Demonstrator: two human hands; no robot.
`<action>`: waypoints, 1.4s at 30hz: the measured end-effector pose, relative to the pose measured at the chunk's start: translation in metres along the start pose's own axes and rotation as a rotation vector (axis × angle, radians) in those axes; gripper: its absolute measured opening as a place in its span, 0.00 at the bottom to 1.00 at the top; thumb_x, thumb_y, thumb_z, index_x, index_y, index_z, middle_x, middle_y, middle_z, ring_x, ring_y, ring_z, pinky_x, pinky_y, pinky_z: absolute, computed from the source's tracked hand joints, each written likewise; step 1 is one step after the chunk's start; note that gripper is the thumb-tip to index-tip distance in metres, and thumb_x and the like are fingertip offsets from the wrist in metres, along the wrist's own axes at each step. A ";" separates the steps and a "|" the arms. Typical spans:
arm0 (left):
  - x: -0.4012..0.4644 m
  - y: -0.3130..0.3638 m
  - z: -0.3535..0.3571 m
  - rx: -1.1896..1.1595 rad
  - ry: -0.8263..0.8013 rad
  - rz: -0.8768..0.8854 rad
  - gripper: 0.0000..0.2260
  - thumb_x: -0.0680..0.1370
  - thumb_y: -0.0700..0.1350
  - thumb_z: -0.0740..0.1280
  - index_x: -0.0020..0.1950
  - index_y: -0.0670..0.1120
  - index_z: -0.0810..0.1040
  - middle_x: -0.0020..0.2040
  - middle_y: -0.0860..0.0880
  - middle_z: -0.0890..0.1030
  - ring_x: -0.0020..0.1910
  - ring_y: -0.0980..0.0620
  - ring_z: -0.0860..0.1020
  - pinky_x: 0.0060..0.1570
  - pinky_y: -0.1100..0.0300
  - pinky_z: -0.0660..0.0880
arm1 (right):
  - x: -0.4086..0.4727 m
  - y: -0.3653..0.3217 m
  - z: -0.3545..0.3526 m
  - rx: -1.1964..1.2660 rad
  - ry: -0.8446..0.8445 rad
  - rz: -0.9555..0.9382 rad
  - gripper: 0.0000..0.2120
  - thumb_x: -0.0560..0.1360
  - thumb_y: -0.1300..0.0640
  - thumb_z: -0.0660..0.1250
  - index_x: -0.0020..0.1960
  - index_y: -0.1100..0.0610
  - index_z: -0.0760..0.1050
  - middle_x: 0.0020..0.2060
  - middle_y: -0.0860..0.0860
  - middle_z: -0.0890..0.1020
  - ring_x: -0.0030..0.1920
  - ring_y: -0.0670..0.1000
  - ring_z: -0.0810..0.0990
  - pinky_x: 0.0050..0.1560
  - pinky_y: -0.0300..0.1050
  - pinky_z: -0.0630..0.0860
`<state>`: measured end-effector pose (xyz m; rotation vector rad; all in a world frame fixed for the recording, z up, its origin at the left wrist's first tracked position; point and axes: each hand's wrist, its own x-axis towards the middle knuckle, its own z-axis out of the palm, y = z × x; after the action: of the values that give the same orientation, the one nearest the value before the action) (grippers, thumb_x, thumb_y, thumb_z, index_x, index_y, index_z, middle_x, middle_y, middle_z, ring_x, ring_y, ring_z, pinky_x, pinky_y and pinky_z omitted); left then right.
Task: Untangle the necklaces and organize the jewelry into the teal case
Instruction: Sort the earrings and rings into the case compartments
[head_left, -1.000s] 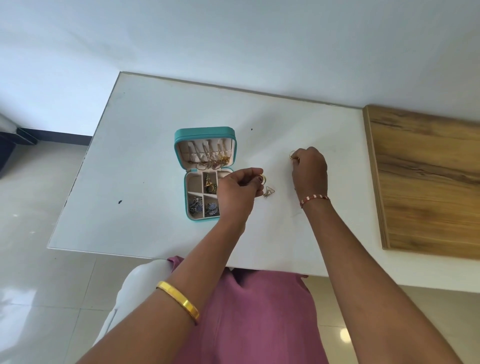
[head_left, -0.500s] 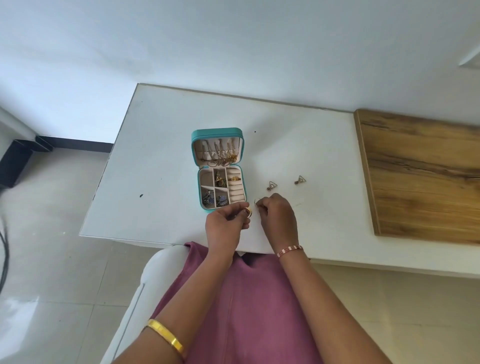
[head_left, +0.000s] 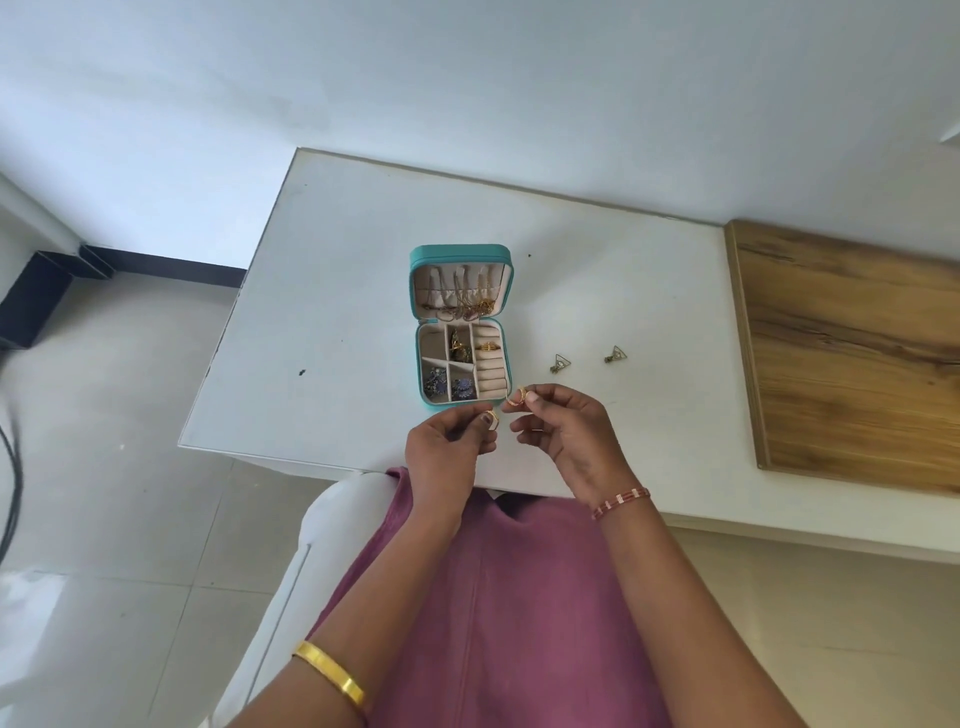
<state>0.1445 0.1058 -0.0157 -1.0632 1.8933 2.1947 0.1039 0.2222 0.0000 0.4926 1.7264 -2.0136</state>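
Sorting small gold rings, case open on the worktop.
My left hand (head_left: 447, 447) pinches one gold ring (head_left: 491, 417), my right hand (head_left: 569, 434) another (head_left: 517, 397); I judge the teal case (head_left: 464, 332)'s ring rolls come next.

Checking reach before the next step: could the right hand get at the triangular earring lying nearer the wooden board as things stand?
Probably yes, once freed. The right hand pinches a gold ring, so it is occupied. Bare white table lies between it and the triangular earring, with nothing in the way.

Earrings (head_left: 587, 359) right of case (head_left: 462, 254)
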 end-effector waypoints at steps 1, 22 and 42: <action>0.001 0.001 -0.001 -0.007 0.005 0.006 0.05 0.74 0.36 0.69 0.48 0.42 0.82 0.34 0.50 0.81 0.29 0.60 0.79 0.39 0.67 0.78 | 0.000 -0.001 0.001 -0.031 -0.018 0.004 0.09 0.76 0.67 0.62 0.41 0.59 0.78 0.34 0.52 0.84 0.30 0.49 0.78 0.34 0.38 0.76; 0.027 0.001 -0.026 0.160 0.125 0.256 0.10 0.74 0.37 0.68 0.44 0.52 0.81 0.51 0.58 0.79 0.36 0.67 0.76 0.41 0.76 0.70 | 0.067 -0.040 0.030 -1.246 -0.128 -0.349 0.06 0.75 0.63 0.64 0.45 0.63 0.79 0.30 0.40 0.68 0.31 0.39 0.66 0.32 0.26 0.60; 0.030 -0.003 -0.028 0.181 0.120 0.275 0.09 0.74 0.36 0.68 0.46 0.49 0.82 0.51 0.57 0.79 0.42 0.58 0.79 0.42 0.75 0.71 | 0.086 -0.039 0.032 -1.241 -0.090 -0.358 0.01 0.70 0.65 0.70 0.41 0.64 0.80 0.41 0.57 0.83 0.35 0.46 0.74 0.34 0.29 0.65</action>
<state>0.1355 0.0701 -0.0341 -0.9755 2.3657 2.0739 0.0113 0.1871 -0.0084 -0.3373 2.6494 -0.7455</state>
